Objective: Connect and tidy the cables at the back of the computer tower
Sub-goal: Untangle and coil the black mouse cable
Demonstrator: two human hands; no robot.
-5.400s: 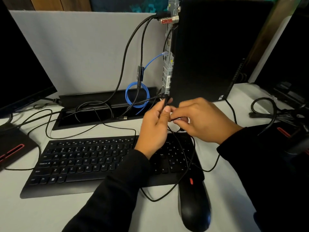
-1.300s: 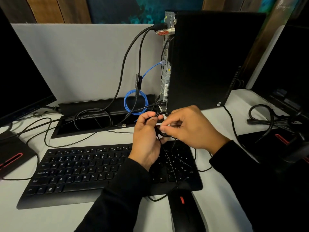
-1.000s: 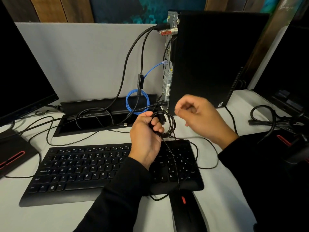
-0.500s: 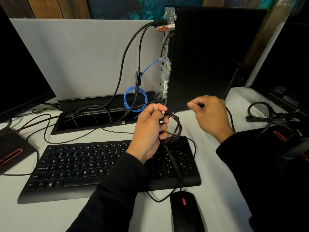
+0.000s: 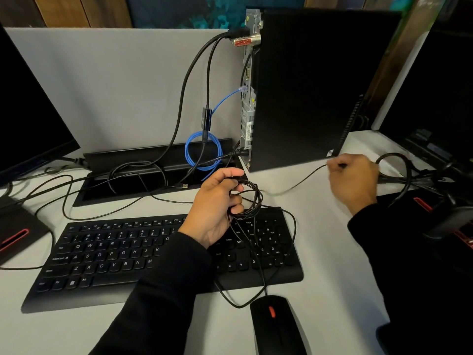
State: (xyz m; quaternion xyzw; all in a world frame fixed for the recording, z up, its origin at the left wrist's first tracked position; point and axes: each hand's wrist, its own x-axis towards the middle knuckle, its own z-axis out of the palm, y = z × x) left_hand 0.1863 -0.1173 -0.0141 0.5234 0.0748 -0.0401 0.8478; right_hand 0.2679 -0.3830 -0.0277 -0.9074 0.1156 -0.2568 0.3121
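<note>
A black computer tower (image 5: 302,88) stands upright at the back of the desk, its rear panel facing left with black leads and a blue network cable (image 5: 203,152) plugged in. My left hand (image 5: 217,206) is shut on a small coil of the thin black mouse cable (image 5: 252,201), just above the keyboard's right end. My right hand (image 5: 352,180) pinches the same cable farther along, pulled out to the right of the tower's base. From the coil the cable runs down to the black mouse (image 5: 276,326).
A black keyboard (image 5: 107,257) lies in front. Behind it is a black cable trough (image 5: 122,172) with loose leads and a free USB plug (image 5: 183,186). A dark monitor (image 5: 28,119) stands left. More black cables and equipment (image 5: 419,175) crowd the right edge.
My right hand has let go of the coil and drawn a length of the cable out to the right. My left hand has kept hold of the coil, which has gained loops.
</note>
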